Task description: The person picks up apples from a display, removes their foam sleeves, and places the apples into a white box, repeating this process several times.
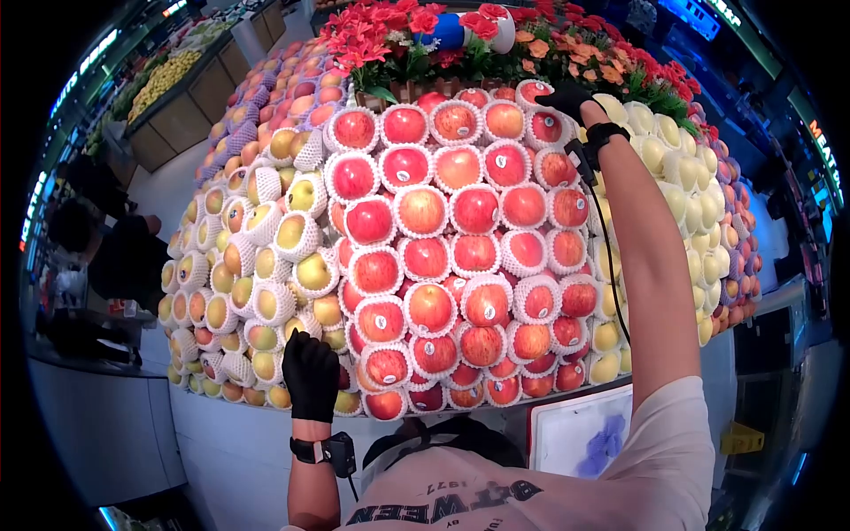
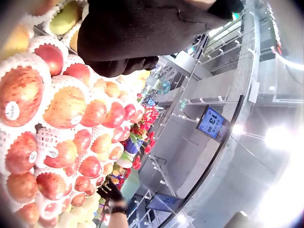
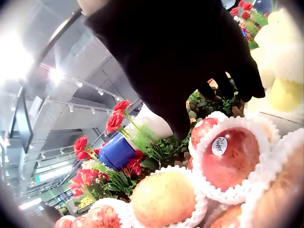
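Red apples (image 1: 422, 211) in white foam nets lie in stacked rows. At their far right corner, my black-gloved right hand (image 1: 567, 102) reaches over a netted apple (image 1: 536, 91). In the right wrist view the right hand (image 3: 175, 52) has its thumb and fingers apart above a small netted apple (image 3: 204, 130), beside a stickered one (image 3: 230, 159); contact cannot be told. My left hand (image 1: 312, 376), also gloved, is at the near edge by the yellow-green apples (image 1: 313, 272), its fingers loosely curled with nothing seen in them; the left wrist view shows the left hand (image 2: 137, 35) above red apples (image 2: 20, 95).
Red and orange flowers (image 1: 531, 49) with a blue and white container (image 1: 443, 31) border the far side. Pale yellow netted fruit (image 1: 695, 186) lies at the right, beneath my right arm. A white tray (image 1: 553, 447) stands by my body. A cable hangs from the right wrist.
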A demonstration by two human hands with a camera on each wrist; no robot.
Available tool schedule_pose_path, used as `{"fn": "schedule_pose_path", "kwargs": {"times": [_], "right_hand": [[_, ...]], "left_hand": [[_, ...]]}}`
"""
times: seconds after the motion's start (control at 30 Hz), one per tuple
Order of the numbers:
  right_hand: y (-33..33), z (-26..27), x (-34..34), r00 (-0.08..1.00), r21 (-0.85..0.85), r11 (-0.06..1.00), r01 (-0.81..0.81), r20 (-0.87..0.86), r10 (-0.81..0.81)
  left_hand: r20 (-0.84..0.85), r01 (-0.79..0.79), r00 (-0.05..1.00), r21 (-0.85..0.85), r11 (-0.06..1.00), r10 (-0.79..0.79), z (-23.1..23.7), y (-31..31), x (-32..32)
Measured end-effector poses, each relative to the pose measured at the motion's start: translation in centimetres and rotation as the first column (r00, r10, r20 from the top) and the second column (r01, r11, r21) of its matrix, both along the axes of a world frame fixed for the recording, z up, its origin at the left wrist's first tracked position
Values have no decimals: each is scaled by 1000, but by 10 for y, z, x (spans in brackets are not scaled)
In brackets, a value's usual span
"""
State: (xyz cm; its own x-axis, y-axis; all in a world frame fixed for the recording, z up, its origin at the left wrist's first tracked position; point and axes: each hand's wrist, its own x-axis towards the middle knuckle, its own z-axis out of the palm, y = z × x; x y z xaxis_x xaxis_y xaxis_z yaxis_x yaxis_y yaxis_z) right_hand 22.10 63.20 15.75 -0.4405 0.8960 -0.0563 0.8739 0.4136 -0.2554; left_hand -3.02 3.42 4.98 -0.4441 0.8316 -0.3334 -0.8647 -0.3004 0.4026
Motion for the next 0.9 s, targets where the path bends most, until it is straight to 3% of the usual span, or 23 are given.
{"fn": "schedule_pose_path", "kwargs": {"times": [0.07, 0.17, 0.5, 0.67, 0.77, 0.9], "right_hand": [[16, -5, -13, 998, 19, 1000, 24, 51, -25], [35, -24, -35, 999, 96, 994, 50, -4, -50], [64, -43, -64, 993, 64, 992, 113, 16, -115], [57, -21, -56, 992, 54, 990, 130, 2, -130], [49, -4, -47, 989, 45, 989, 144, -42, -142], [28, 24, -23, 972, 24, 984, 176, -164, -170]], "left_hand": [[14, -40, 999, -44, 998, 40, 6, 4, 3], [17, -26, 999, -48, 999, 27, 9, 7, 7], [8, -63, 998, -135, 989, 64, 11, 6, 9], [28, -74, 997, -125, 989, 78, 12, 4, 6], [14, 8, 1000, -17, 1000, -8, 7, -4, -1], [-48, 31, 998, -64, 997, -34, 9, -2, 0]]}}
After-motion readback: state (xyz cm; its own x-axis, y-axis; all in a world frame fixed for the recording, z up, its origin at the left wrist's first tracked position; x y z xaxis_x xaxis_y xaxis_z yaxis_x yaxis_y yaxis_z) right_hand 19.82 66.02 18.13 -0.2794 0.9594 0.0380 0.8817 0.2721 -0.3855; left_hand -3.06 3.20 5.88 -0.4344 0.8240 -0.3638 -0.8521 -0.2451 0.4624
